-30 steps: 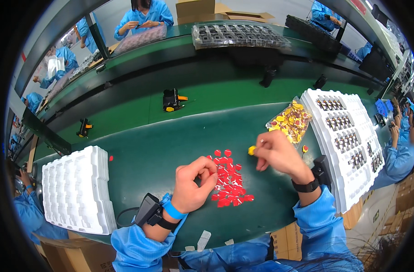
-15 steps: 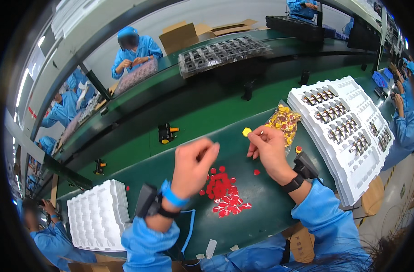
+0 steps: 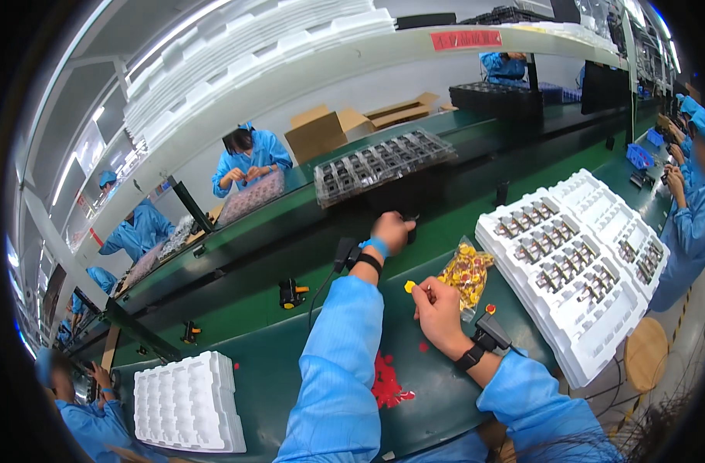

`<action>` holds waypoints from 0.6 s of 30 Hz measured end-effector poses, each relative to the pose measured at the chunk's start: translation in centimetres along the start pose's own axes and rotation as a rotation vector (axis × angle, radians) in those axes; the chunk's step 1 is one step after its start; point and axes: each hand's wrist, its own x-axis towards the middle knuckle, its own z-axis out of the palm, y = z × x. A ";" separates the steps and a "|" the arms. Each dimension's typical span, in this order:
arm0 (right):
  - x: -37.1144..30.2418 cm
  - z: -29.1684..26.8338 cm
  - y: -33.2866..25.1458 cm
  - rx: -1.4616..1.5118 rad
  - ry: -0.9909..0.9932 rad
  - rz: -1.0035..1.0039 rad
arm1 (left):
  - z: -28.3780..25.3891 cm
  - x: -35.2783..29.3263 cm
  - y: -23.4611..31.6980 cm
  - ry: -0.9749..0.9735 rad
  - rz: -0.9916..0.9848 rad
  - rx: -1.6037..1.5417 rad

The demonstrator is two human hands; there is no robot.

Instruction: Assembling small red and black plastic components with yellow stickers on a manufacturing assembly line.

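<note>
Workshop line: green tabletop in front of you, green strip along its far side, co-worker in blue across from you at 11 o'clock, clear tray of black parts at 12.

Your left hand is stretched out to 12, over at the strip, fingertips at a dark part. Blurred there: can't tell if your fingers are closed on it or just touching. The dark part sits at about 2 from that hand, mostly covered, so no reading on its long axis.

Your right hand is closed in a pinch on a small yellow piece, which sticks out at its 10-11 side.

Key relation: dark part is at 12 from the yellow piece, the two apart. Your left hand is the nearer one to it.

Around your right hand: bag of yellow-and-red pieces just beside at 1, white tray with metal parts at 2, loose yellow-and-red piece at 3, red pieces at 7, partly hidden by your left sleeve.

Off your left hand: black-and-orange device at 8, white tray stack at 8, farther out.
</note>
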 end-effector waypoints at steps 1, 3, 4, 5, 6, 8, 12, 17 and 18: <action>-0.2 0.0 0.1 -0.012 -0.008 0.017 | -0.8 -0.4 0.2 -0.098 -0.040 -0.046; 0.3 -0.2 0.4 -0.032 0.001 -0.009 | -3.1 -1.9 1.0 -0.081 0.000 -0.071; 0.1 -0.3 0.6 -0.056 0.008 -0.018 | -4.3 -3.8 1.4 -0.069 0.024 -0.101; 0.2 -0.7 -0.1 -0.035 0.015 0.009 | -5.7 -6.0 2.7 -0.086 0.029 -0.150; 0.3 -1.1 -0.1 -0.022 0.019 0.009 | -7.4 -8.6 4.5 -0.098 0.031 -0.196; 0.5 -1.1 -1.2 0.001 -0.001 0.000 | -11.5 -15.6 8.5 -0.093 0.051 -0.159; 0.2 -1.1 -3.7 -0.040 -0.111 -0.022 | -17.1 -26.3 13.0 0.038 0.075 0.087; -1.1 -0.2 -3.3 0.082 -0.290 0.140 | -14.7 -34.2 11.1 0.089 -0.024 0.055; -1.3 -0.6 -2.5 0.069 -0.289 0.138 | -12.6 -34.5 8.9 0.040 -0.089 -0.001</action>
